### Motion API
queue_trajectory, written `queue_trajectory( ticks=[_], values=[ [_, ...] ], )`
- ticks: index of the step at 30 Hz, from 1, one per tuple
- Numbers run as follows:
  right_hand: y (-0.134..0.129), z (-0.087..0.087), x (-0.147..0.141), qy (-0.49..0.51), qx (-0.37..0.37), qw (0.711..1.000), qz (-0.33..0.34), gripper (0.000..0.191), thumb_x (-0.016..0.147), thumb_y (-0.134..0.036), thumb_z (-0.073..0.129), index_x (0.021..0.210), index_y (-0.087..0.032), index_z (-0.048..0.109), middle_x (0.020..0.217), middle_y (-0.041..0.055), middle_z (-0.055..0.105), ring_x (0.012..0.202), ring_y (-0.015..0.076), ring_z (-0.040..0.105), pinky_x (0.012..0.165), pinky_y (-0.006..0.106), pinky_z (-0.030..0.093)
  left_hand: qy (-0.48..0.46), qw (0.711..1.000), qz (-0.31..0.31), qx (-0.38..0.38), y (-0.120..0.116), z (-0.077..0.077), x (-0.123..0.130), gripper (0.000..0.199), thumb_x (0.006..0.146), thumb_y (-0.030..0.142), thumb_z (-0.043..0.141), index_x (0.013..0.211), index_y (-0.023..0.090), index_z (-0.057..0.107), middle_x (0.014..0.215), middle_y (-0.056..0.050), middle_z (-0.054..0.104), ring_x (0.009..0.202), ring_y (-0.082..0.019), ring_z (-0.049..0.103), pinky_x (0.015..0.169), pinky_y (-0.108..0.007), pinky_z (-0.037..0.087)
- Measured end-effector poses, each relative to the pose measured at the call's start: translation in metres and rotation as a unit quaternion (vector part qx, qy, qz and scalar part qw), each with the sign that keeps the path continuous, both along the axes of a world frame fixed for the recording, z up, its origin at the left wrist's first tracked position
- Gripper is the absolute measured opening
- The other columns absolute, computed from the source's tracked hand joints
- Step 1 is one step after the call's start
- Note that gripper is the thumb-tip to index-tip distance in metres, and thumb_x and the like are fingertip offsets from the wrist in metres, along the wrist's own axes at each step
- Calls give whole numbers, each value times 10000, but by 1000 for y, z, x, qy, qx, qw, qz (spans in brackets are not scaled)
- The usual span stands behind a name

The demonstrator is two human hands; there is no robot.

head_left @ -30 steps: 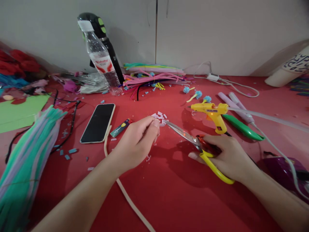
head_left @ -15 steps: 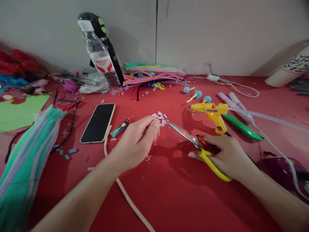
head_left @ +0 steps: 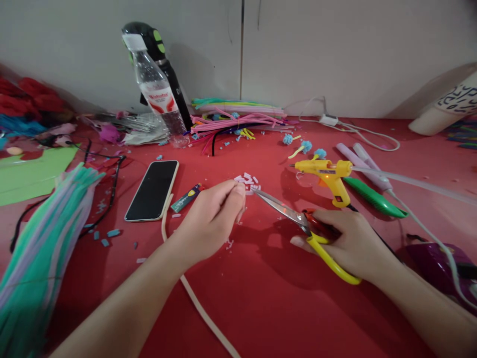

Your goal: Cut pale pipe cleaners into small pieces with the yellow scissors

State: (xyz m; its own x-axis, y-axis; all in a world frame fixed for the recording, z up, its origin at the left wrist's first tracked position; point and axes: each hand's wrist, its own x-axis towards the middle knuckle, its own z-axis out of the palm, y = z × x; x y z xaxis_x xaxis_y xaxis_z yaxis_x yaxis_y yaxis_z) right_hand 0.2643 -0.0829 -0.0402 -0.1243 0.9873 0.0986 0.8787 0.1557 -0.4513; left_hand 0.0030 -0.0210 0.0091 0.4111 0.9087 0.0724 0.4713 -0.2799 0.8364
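Note:
My right hand (head_left: 345, 241) grips a pair of scissors (head_left: 283, 209) with red and yellow handles. Their blades look nearly closed, and the tips point left toward a small heap of pale pink cut pieces (head_left: 246, 180) on the table. Just left of the blade tips, my left hand (head_left: 214, 219) is closed in a pinch. Whatever lies between its fingertips is hidden or too small to make out. A few fine scraps (head_left: 229, 243) are scattered below that hand.
A phone (head_left: 152, 191) and a lighter (head_left: 186, 198) lie left, near a bundle of green and lilac pipe cleaners (head_left: 48, 238). A yellow glue gun (head_left: 330, 174) sits right, by a green comb-like object (head_left: 374, 197). Behind stands a plastic bottle (head_left: 158, 94). A beige cord (head_left: 203, 313) crosses the front.
The scissors' blade tips have shifted slightly left and down, closer to my left fingertips, and the handles have spread a little lower. My left hand stays almost in place.

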Motion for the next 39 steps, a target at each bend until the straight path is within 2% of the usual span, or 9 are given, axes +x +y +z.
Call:
queue_trajectory(
  ticks=[17, 25, 33, 36, 39],
  values=[
    [0, 0, 0, 2, 3, 1000, 1, 537, 707, -614, 710, 610, -211, 368, 554, -62, 303, 529, 95, 245, 463, 231, 248, 20, 999, 11, 35, -1, 3, 0, 402, 1017, 334, 346, 661, 179, 446, 590, 30, 489, 522, -77, 435, 517, -222, 349],
    [0, 1, -1, 7, -2, 1000, -3, 544, 707, -645, 694, 610, -210, 382, 556, -60, 317, 526, 97, 255, 468, 236, 254, 14, 1000, 10, 25, 0, 3, 1, 405, 1015, 331, 345, 652, 180, 441, 577, 29, 477, 509, -81, 425, 507, -234, 335],
    [3, 0, -1, 15, 15, 1000, 17, 584, 731, -623, 688, 578, -205, 309, 547, -61, 287, 532, 96, 244, 469, 238, 253, 5, 1000, 8, 10, -1, 1, 2, 404, 1010, 349, 342, 656, 182, 438, 587, 26, 480, 526, -88, 429, 517, -230, 350],
    [3, -1, 0, 13, 24, 1000, 13, 567, 737, -611, 688, 577, -207, 325, 543, -63, 268, 525, 93, 226, 459, 238, 242, 13, 1000, 15, 6, 0, 3, 2, 402, 1002, 353, 337, 650, 186, 434, 580, 22, 479, 518, -96, 426, 506, -233, 349],
    [2, -1, 1, 1, 23, 1000, 4, 545, 744, -614, 682, 594, -208, 353, 547, -63, 271, 528, 94, 227, 459, 236, 241, 50, 999, 0, -9, 6, 8, -8, 392, 987, 349, 332, 637, 192, 416, 570, 22, 449, 516, -105, 403, 488, -236, 325]
  ],
)
